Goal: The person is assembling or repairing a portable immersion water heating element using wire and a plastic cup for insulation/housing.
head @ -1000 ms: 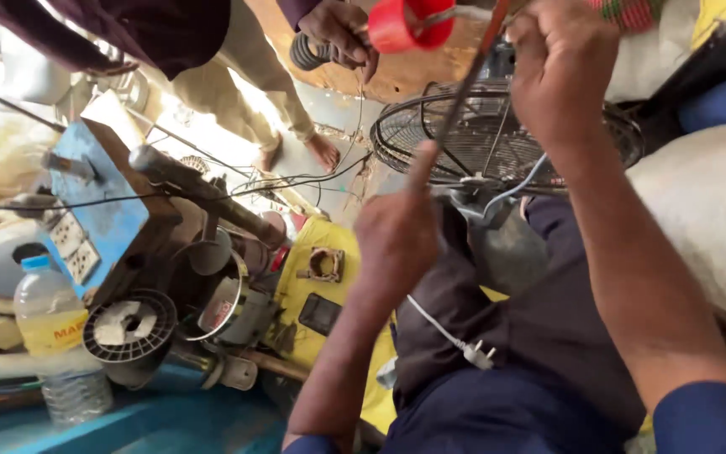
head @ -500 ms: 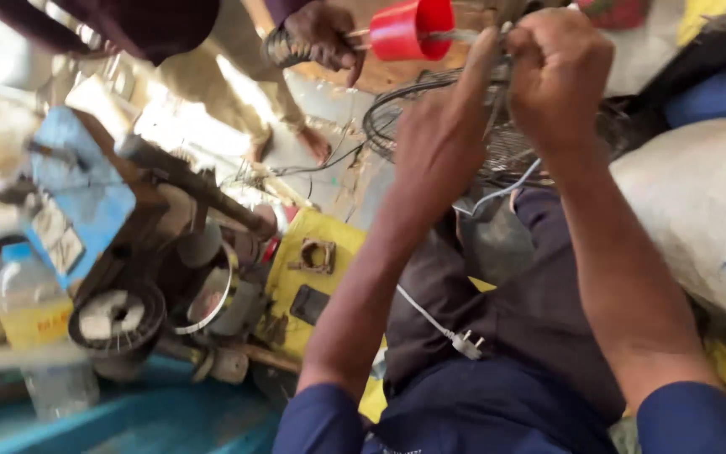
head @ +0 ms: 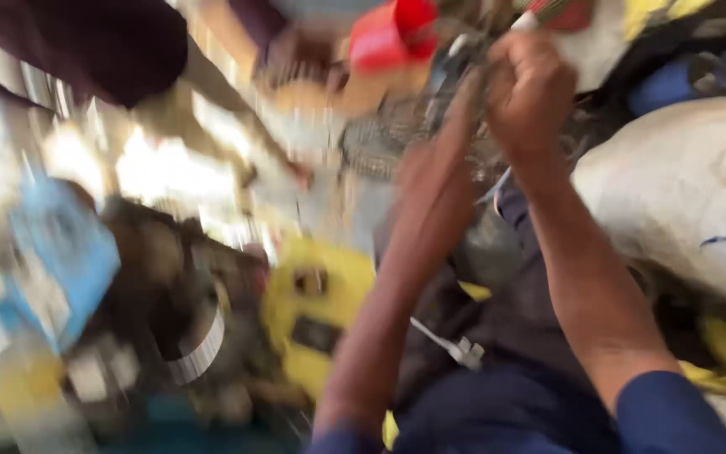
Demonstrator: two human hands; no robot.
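My right hand (head: 531, 92) is curled into a fist up by the dark round wire fan guard (head: 397, 134); what it grips is blurred, so I cannot tell. My left hand (head: 434, 168) is raised just beside it against the guard, its fingers smeared beyond reading. Above, another person's hand (head: 300, 55) holds a red plastic cup (head: 388, 34). A yellow box (head: 321, 311) lies below.

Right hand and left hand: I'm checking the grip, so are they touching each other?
Cannot tell. The head view is smeared by motion: the right hand sits close beside the left hand near the wire fan guard, but no contact or gap shows plainly.
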